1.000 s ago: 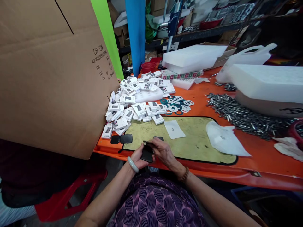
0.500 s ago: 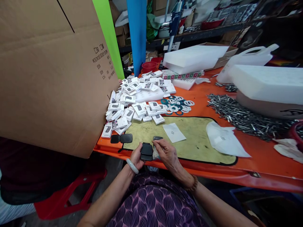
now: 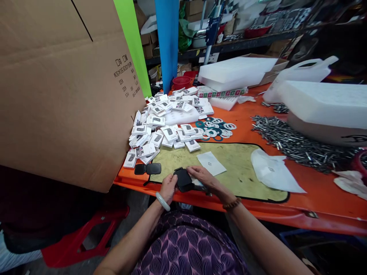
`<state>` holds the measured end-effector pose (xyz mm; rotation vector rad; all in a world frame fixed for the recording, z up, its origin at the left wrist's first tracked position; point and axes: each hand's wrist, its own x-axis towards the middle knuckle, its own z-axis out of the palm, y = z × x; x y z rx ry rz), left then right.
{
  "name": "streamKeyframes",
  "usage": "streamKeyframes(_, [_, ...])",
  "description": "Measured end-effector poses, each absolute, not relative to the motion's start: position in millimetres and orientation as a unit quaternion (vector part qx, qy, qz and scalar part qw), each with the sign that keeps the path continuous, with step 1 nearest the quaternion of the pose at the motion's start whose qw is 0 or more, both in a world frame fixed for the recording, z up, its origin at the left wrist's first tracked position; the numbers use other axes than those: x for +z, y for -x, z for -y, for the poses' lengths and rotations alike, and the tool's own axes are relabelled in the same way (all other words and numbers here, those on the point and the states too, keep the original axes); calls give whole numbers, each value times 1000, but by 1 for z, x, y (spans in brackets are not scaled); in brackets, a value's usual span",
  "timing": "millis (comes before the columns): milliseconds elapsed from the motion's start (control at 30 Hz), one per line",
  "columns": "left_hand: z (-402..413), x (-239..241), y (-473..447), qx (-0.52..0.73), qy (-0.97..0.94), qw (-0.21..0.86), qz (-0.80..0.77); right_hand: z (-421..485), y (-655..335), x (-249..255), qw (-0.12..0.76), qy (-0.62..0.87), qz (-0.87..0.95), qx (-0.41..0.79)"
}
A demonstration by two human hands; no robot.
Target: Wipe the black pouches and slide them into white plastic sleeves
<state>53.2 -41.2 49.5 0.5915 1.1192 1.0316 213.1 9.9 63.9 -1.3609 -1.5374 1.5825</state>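
Observation:
My left hand (image 3: 169, 186), with a pale bangle at its wrist, grips a black folding pad (image 3: 183, 180) by its left edge, thumb on top. My right hand (image 3: 203, 177) is at the pad's right side, its fingertips touching the upper right edge. Beneath these fingers shows a whitish, partly shiny piece (image 3: 198, 185); what it is I cannot make out. Another black folding pad (image 3: 153, 168) lies unfolded on the table to the left. Just beyond my right hand, a white square sheet or pouch (image 3: 211, 163) lies on the yellow mat (image 3: 243, 168).
A large cardboard box (image 3: 65, 95) stands at the left. Small white boxes (image 3: 169, 133) are heaped behind the mat, beside ring-shaped pieces (image 3: 215, 128). To the right lie a crumpled white pouch (image 3: 272, 170), a pile of metal parts (image 3: 289, 139) and a white jug (image 3: 304, 74).
The black pad has turned and shifted slightly right in my left hand. My right hand has gone from a raised pinch to lying flatter against the pad's right side.

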Motion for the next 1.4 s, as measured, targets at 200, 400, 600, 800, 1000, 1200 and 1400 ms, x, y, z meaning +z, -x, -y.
streamKeyframes(200, [24, 53, -28, 404, -398, 612, -551, -15, -224, 70, 232, 429, 623, 612])
streamKeyframes(400, [9, 74, 50, 262, -589, 228, -729, -73, -207, 102, 107, 367, 870, 312])
streamKeyframes(600, [0, 76, 99, 38, -569, 160, -806, -75, -144, 94, -41, 362, 916, 170])
streamKeyframes(800, [-9, 54, 103, 21, -520, 165, -838, -73, -125, 82, 0, 371, 907, 200])
streamKeyframes(1000, [-15, 47, 102, 35, -508, 172, -844, -58, -84, 65, 19, 441, 853, 278])
streamKeyframes(1200, [-10, 41, 109, 315, -416, 260, -812, -63, -78, 66, 51, 462, 818, 339])
streamKeyframes(1400, [15, 41, 102, 477, -306, 379, -731, -51, -124, 81, 130, 435, 741, 495])
